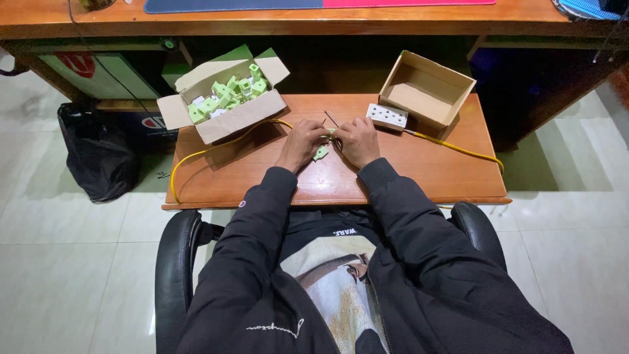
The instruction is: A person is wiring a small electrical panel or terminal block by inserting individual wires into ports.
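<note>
Both hands meet at the middle of the wooden worktop (419,174). The left hand (302,141) is curled, its fingers closed around a small pale-green plastic part (321,153) that peeks out just below the knuckles; the right hand (358,138) is likewise curled and pressed close against it, fingertips pinched on the same spot, though what exactly it grips is hidden. A yellow wire (452,146) runs across the worktop from the left edge, passes under the hands and trails off to the right. Two thin dark rods (329,118) stick up just behind the fingers. To the left stands an open cardboard box (216,121) filled with more green plastic parts (229,92); to the right sits an empty cardboard box (426,88), with a white block (386,115) with holes touching its front.
</note>
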